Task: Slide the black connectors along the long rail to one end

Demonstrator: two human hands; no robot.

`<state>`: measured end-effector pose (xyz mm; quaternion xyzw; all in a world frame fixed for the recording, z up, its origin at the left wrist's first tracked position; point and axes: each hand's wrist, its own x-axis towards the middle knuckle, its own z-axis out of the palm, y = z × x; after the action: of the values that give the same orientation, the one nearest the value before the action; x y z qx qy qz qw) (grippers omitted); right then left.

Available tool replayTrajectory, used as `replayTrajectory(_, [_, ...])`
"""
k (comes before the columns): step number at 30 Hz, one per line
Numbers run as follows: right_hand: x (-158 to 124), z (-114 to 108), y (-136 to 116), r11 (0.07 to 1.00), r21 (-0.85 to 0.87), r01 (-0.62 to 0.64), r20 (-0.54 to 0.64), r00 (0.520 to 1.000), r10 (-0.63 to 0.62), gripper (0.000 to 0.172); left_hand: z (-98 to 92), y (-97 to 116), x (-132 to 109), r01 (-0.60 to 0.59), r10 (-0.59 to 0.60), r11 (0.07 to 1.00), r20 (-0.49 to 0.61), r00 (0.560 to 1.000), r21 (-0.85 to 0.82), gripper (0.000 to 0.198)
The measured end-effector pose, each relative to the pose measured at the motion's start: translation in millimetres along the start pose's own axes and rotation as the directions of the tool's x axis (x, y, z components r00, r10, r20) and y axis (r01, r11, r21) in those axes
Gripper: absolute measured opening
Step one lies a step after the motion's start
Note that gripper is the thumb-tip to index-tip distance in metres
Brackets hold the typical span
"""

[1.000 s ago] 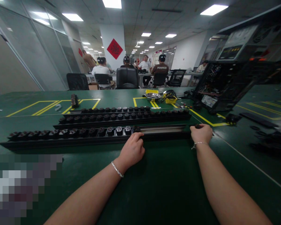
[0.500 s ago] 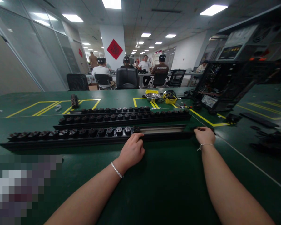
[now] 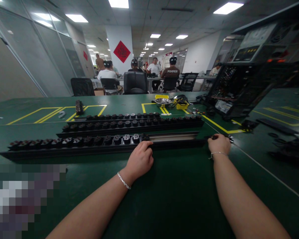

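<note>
A long black socket rail [image 3: 72, 146] lies across the green table in front of me, its left part filled with several socket modules and its right part an empty channel [image 3: 173, 136]. My left hand [image 3: 140, 160] rests curled on the rail's front edge, fingertips at the last fitted module. My right hand [image 3: 218, 144] sits just off the rail's right end, fingers curled over something small and dark that I cannot make out. Two more filled rails [image 3: 129, 126] lie behind the first.
An open black computer case [image 3: 235, 91] stands at the right. A yellow tray, a metal bowl [image 3: 162, 101] and cables sit mid-table. Dark parts lie at the far right [image 3: 284, 151]. Several seated people and office chairs [image 3: 136, 83] are beyond the table.
My right hand has slid a little to the right, off the rail's end. The left hand has stayed in place.
</note>
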<state>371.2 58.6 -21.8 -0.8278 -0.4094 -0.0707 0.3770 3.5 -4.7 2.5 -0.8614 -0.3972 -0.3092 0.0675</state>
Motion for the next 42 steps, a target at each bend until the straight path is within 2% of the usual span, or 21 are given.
replayTrajectory(3, [-3, -5, -7, 0.997, -0.002, -0.077, -0.039, 0.996, 0.077, 0.036, -2.1, 1, 0, 0.033, -0.032, 0.999, -0.044, 0.999, 0.025, 0.015])
replayTrajectory(7, [-7, -12, -24, 0.997, 0.065, -0.03, -0.14, 0.989, 0.038, 0.036, -4.6, 4, 1, 0.214, -0.195, 0.967, -0.143, 0.97, 0.139, 0.029])
replayTrajectory(10, [-15, -16, -42, 0.986, 0.104, 0.127, -0.202, 0.974, -0.104, 0.034, -4.0, 3, 1, 0.333, -0.287, 0.921, -0.228, 0.93, 0.201, 0.042])
replayTrajectory(13, [-31, -17, -64, 0.944, 0.131, 0.304, -0.165, 0.945, -0.281, 0.03, -2.1, 0, 0, 0.359, -0.298, 0.903, -0.259, 0.919, 0.237, 0.051])
replayTrajectory(17, [-56, -14, -90, 0.834, 0.184, 0.519, -0.092, 0.854, -0.512, 0.028, -1.3, -4, -1, 0.337, -0.293, 0.901, -0.191, 0.937, 0.272, 0.049])
replayTrajectory(21, [-75, -9, -103, 0.74, 0.217, 0.637, 0.001, 0.758, -0.653, 0.028, -1.0, -5, -1, 0.317, -0.28, 0.905, -0.164, 0.946, 0.283, 0.047])
replayTrajectory(23, [-79, -7, -105, 0.733, 0.201, 0.649, 0.056, 0.74, -0.671, 0.028, -0.2, -5, 0, 0.311, -0.272, 0.906, -0.166, 0.948, 0.289, 0.048])
replayTrajectory(27, [-82, -5, -105, 0.747, 0.153, 0.647, 0.122, 0.737, -0.664, 0.028, 0.5, -5, 0, 0.289, -0.251, 0.913, -0.162, 0.954, 0.288, 0.048])
replayTrajectory(42, [-81, -5, -106, 0.739, 0.15, 0.657, 0.116, 0.731, -0.673, 0.03, -2.2, -3, 2, 0.257, -0.235, 0.932, -0.113, 0.965, 0.254, 0.049])
